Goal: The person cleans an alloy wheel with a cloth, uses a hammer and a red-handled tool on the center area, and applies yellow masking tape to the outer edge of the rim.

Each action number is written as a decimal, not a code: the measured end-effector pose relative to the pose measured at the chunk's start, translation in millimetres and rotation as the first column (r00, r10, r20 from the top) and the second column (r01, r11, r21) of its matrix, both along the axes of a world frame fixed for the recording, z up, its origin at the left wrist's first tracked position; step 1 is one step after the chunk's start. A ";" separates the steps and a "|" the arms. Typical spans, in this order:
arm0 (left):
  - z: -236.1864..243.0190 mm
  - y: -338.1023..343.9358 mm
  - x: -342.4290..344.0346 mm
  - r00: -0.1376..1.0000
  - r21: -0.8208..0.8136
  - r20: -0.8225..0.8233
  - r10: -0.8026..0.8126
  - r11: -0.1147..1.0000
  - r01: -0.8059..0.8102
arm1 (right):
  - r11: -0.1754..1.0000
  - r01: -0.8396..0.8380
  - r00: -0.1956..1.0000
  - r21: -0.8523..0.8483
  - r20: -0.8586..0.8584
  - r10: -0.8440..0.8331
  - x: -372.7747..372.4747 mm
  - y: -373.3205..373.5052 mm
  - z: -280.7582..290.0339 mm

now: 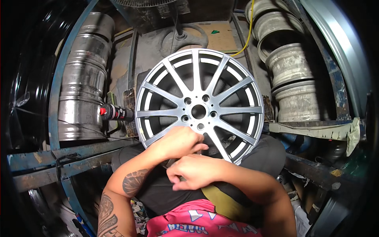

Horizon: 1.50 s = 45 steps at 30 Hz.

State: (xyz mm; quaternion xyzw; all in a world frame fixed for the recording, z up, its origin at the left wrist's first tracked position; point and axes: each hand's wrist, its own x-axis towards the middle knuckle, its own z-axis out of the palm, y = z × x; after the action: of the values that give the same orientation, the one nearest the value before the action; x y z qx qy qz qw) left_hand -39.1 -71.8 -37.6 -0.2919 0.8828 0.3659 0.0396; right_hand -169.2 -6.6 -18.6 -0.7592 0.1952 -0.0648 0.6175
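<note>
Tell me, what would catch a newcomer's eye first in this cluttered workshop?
The big silver multi-spoke alloy wheel dominates the centre, standing face-on and propped on the person's lap. Both hands meet at its lower rim: the left hand lies on the spokes, and the right hand sits just below. Stacks of worn bare rims fill the right side, and a shiny metal barrel stands at left.

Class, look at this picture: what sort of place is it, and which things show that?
Probably a wheel repair workshop: a grey alloy wheel stands before the person's hands, bare rims are stacked on the left and right, and a spray can lies nearby.
</note>
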 end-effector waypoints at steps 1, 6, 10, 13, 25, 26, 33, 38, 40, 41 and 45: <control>0.0 2.0 -3.8 1.000 0.041 -0.006 -0.013 0.999 0.014 | 0.987 -0.035 0.987 0.154 0.159 0.010 -1.1 4.0 -1.8; -97.8 95.4 -27.7 0.956 0.661 -0.033 0.292 0.724 -0.198 | 0.942 -0.174 0.886 0.286 0.464 0.022 -16.3 -0.4 17.8; -45.8 143.9 -36.8 0.973 0.498 -0.226 -0.051 0.852 0.161 | 0.960 0.144 0.916 0.241 0.335 -0.221 -33.0 -8.9 21.7; -46.2 159.8 -34.1 0.856 0.282 -0.301 -0.419 0.819 0.500 | 0.942 0.289 0.920 0.171 0.223 -0.323 -25.4 -13.9 22.8; -3.5 68.1 -33.3 0.892 0.822 -0.451 -0.018 0.382 0.423 | 0.791 0.490 0.844 -0.366 -0.029 -0.536 -12.4 -27.3 -17.9; -6.6 61.2 -30.8 0.896 0.865 -0.442 0.048 0.286 0.412 | 0.799 0.542 0.827 -0.260 -0.006 -0.562 -14.9 -27.9 -21.0; 41.4 17.4 19.5 0.621 0.840 -0.525 0.582 0.235 0.489 | 0.647 0.532 0.764 0.547 0.021 -0.645 -26.7 -49.3 -46.9; 66.1 26.1 58.5 0.377 0.745 -0.653 0.657 0.645 0.168 | 0.788 0.569 0.820 0.236 -0.084 -0.566 -20.1 -25.8 -24.7; 63.4 42.5 79.2 0.240 0.704 -0.699 0.674 0.707 0.068 | 0.869 0.494 0.855 -0.008 -0.175 -0.488 -25.3 -6.9 -5.2; 69.5 66.5 102.5 0.071 0.772 -0.631 0.772 0.618 0.148 | 0.920 0.376 0.900 -0.108 -0.192 -0.390 -15.9 5.2 -1.5; 87.4 157.0 178.5 -0.471 0.637 -0.578 0.666 0.729 0.250 | 0.970 0.085 0.943 -0.227 -0.297 -0.152 4.0 32.0 25.1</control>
State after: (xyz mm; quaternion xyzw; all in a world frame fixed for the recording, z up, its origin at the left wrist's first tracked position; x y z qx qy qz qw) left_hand 139.4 85.2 49.8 -0.0265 0.2425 0.6539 -0.7162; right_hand -165.2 25.4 6.5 -0.8079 0.3276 -0.0015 0.4898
